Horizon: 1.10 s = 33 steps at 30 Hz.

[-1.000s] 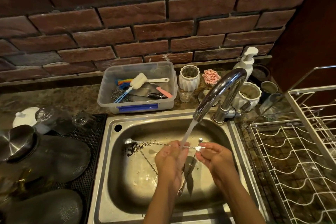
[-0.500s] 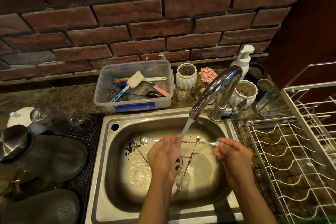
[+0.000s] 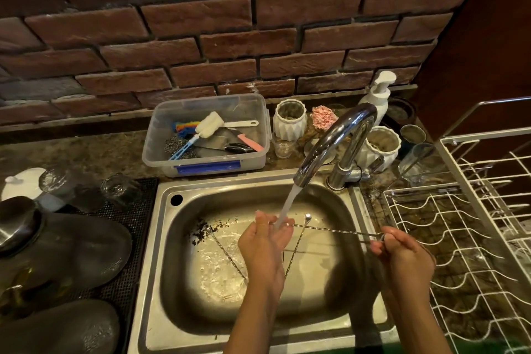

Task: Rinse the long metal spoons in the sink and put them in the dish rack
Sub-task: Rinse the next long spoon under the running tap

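Observation:
A long twisted metal spoon lies level across the steel sink, under water running from the tap. My right hand pinches its right end at the sink's right rim. My left hand closes around its other end, right where the stream lands. Two more long spoons lie in the basin: one slants left of my left hand, another slants with its bowl up behind my left hand. The white wire dish rack stands to the right with no spoons visible in it.
A clear plastic tub of brushes sits behind the sink, next to white ribbed pots and a soap pump. Dark plates, upturned glasses and a metal lid lie on the black mat to the left. Dark debris dots the basin.
My right hand has drawn the spoon to the right, from mid-sink to the sink's right rim. The spoon's left end has slid into my left hand under the stream.

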Motion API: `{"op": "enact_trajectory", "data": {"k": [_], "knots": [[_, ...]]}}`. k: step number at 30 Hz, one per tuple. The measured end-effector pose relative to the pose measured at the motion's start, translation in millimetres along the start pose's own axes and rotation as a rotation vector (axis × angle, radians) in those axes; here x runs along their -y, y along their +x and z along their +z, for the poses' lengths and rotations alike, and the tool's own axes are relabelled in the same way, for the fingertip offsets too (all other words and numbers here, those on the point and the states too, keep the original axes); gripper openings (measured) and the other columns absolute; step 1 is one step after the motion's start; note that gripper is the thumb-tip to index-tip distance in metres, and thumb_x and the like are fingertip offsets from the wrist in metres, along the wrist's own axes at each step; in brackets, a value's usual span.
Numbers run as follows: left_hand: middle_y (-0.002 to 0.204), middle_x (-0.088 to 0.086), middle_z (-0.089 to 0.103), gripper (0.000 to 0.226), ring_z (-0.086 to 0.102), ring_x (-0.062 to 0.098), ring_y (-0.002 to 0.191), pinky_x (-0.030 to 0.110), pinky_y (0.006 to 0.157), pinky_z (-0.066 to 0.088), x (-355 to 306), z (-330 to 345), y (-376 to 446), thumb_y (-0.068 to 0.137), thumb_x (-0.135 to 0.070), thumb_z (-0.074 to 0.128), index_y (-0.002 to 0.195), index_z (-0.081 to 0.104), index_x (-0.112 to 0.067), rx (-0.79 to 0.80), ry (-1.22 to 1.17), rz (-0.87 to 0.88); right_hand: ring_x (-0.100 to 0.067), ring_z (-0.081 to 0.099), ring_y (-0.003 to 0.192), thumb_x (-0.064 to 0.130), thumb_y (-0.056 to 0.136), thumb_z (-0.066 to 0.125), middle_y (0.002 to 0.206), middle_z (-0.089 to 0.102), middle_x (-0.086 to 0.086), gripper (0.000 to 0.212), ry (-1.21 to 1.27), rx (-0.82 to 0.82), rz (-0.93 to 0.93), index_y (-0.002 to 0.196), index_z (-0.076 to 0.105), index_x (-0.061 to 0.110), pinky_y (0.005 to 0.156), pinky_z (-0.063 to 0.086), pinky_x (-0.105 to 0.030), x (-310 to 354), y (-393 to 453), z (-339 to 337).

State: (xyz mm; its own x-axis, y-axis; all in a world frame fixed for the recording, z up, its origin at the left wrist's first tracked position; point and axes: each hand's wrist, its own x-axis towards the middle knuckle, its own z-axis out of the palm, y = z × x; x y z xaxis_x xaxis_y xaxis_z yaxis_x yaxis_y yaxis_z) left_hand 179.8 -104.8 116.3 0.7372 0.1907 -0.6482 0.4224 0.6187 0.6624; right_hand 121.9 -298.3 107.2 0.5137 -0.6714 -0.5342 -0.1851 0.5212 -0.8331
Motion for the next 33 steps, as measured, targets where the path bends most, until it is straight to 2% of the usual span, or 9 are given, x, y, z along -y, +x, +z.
{"op": "enact_trajectory", "data": {"k": [3,6,10,15,17,19,23,29,33], "knots": [[0.079,0.023,0.076,0.042,0.077,0.032,0.078,0.030,0.065,0.062,7,4,-6,0.105,-0.033,0.046,0.103,0.061,0.006,0.021,0.032,-0.034,-0.015,0.064,0.056,-0.006,0.097,0.052,0.078,0.071,-0.012,0.017,0.007,-0.075,-0.018,0.106,0.066,-0.003,0.050,0.058,-0.020,6,-3,-7],[0.096,0.026,0.076,0.025,0.076,0.032,0.090,0.031,0.073,0.063,10,3,-9,0.102,-0.013,0.053,0.106,0.065,0.009,0.078,0.077,-0.055,-0.019,0.064,0.072,-0.001,0.099,0.052,0.093,0.068,-0.012,0.017,0.021,-0.089,0.008,0.099,0.067,0.008,0.058,0.059,-0.019,12,-7,-9],[0.094,0.020,0.077,0.018,0.076,0.030,0.093,0.035,0.083,0.062,10,6,-13,0.099,-0.002,0.055,0.112,0.062,0.007,0.114,0.072,-0.026,-0.018,0.062,0.069,-0.004,0.098,0.051,0.083,0.065,-0.008,0.026,0.056,-0.098,0.019,0.086,0.064,0.015,0.052,0.058,-0.015,19,-11,-5],[0.097,0.032,0.073,0.034,0.077,0.034,0.085,0.033,0.069,0.063,3,8,-10,0.106,-0.022,0.045,0.113,0.059,0.008,0.047,-0.014,-0.030,-0.008,0.067,0.051,-0.005,0.095,0.054,0.063,0.072,0.000,0.023,0.004,-0.083,-0.006,0.087,0.069,0.010,0.048,0.056,-0.016,15,-9,-8],[0.095,0.032,0.074,0.038,0.077,0.034,0.085,0.035,0.071,0.063,3,7,-9,0.106,-0.027,0.045,0.116,0.057,0.008,0.032,-0.019,-0.036,-0.007,0.065,0.046,-0.008,0.094,0.055,0.059,0.071,0.002,0.020,0.014,-0.073,-0.019,0.089,0.069,0.004,0.047,0.055,-0.017,9,-8,-8],[0.095,0.027,0.075,0.036,0.076,0.032,0.089,0.039,0.082,0.062,4,4,-8,0.105,-0.024,0.048,0.115,0.058,0.009,0.041,0.006,-0.022,-0.008,0.063,0.044,-0.010,0.093,0.054,0.054,0.069,0.002,0.016,0.021,-0.051,-0.034,0.093,0.068,-0.002,0.045,0.054,-0.018,5,-4,-8],[0.096,0.024,0.076,0.021,0.075,0.032,0.095,0.039,0.088,0.061,9,0,-11,0.099,-0.005,0.055,0.108,0.063,0.013,0.100,0.018,-0.025,-0.013,0.064,0.047,-0.009,0.093,0.055,0.054,0.068,-0.004,0.016,-0.091,0.050,-0.038,0.097,0.069,-0.002,0.048,0.055,-0.020,-7,-2,-1],[0.098,0.025,0.076,0.017,0.076,0.032,0.093,0.035,0.075,0.064,9,-5,-15,0.098,-0.007,0.056,0.106,0.063,0.006,0.067,-0.002,-0.086,-0.018,0.070,0.057,-0.003,0.093,0.060,0.066,0.074,-0.011,0.015,-0.233,0.287,-0.038,0.096,0.072,0.006,0.055,0.057,-0.021,-29,-27,39],[0.092,0.025,0.076,0.014,0.077,0.034,0.087,0.032,0.067,0.063,-12,-21,-3,0.098,-0.006,0.055,0.099,0.063,0.006,-0.028,-0.022,-0.036,-0.023,0.075,0.072,0.005,0.093,0.065,0.082,0.075,-0.012,0.011,-0.307,0.356,-0.050,0.096,0.073,0.012,0.067,0.061,-0.030,-39,-45,65]]}}
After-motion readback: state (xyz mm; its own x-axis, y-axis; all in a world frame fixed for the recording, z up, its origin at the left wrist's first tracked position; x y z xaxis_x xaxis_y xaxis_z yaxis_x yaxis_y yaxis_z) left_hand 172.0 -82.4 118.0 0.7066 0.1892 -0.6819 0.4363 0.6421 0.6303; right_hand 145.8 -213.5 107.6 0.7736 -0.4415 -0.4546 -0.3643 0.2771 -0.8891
